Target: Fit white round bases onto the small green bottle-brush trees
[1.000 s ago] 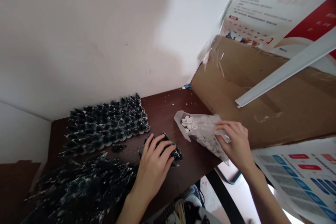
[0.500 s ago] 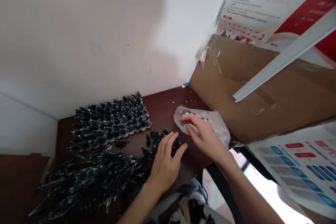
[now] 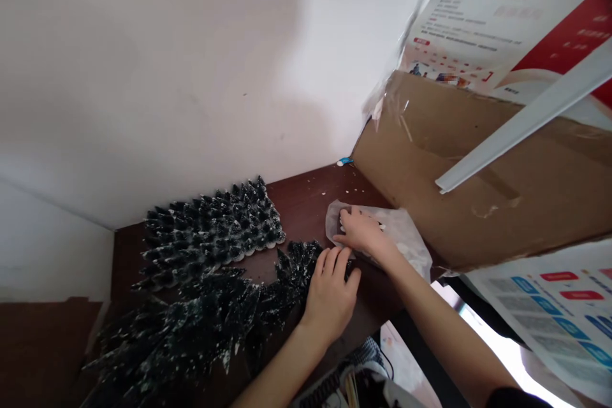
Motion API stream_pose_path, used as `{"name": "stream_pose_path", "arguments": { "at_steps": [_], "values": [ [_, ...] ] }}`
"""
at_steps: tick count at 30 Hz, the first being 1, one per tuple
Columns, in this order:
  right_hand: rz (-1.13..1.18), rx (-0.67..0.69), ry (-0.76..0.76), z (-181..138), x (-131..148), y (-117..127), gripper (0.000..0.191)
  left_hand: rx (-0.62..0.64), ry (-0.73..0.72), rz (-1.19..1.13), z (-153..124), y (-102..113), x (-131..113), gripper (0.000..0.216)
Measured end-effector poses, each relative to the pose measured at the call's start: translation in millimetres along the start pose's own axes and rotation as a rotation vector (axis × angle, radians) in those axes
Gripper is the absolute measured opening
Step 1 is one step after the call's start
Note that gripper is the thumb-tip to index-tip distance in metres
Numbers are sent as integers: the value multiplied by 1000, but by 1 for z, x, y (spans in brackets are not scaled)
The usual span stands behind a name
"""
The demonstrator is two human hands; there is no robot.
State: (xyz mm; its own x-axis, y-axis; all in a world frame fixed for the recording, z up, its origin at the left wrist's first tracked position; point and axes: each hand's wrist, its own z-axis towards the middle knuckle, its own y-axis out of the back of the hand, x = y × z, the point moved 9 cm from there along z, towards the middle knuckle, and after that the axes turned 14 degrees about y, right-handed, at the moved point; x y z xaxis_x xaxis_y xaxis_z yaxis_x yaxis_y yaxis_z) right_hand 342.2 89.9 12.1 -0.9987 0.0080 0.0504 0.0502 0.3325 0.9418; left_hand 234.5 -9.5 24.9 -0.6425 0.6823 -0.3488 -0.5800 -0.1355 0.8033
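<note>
My right hand (image 3: 359,233) reaches into the mouth of a clear plastic bag (image 3: 406,236) of small white discs, its fingers curled at the opening; what they hold is hidden. My left hand (image 3: 331,293) lies on a small clump of dark, white-flecked miniature trees (image 3: 296,261) on the dark wooden table (image 3: 306,194), fingers bent over them. A neat block of upright miniature trees (image 3: 210,229) stands further left. A loose heap of the same trees (image 3: 182,325) lies at the near left.
A tilted cardboard box (image 3: 478,166) with a white strip (image 3: 526,121) across it walls off the right side. Printed posters (image 3: 507,19) hang above it and lie at lower right. White walls close the back. A small blue-white object (image 3: 344,161) sits in the corner.
My right hand has moved from the bag's rear end to its mouth and curled in. My left hand shifted slightly right on the tree clump.
</note>
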Motion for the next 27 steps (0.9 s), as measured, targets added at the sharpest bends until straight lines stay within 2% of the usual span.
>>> {"name": "stream_pose_path", "arguments": {
  "at_steps": [6,15,18,23,25,27],
  "values": [
    [8,6,26,2,7,-1,47,-21,0,-16,-11,-2,-2,17],
    [197,-71,93,10,2,-6,29,14,-6,-32,-19,-8,-6,16],
    [286,-117,122,11,4,1,28,13,-9,-26,-19,-9,-6,15],
    [532,-271,210,6,12,22,29,7,-16,-26,-20,-10,-6,15],
    [508,-295,210,3,13,28,31,-9,-16,-28,-20,-8,-6,14],
    [383,-283,172,1,13,29,30,-9,-16,-29,-20,-7,-6,13]
  ]
}}
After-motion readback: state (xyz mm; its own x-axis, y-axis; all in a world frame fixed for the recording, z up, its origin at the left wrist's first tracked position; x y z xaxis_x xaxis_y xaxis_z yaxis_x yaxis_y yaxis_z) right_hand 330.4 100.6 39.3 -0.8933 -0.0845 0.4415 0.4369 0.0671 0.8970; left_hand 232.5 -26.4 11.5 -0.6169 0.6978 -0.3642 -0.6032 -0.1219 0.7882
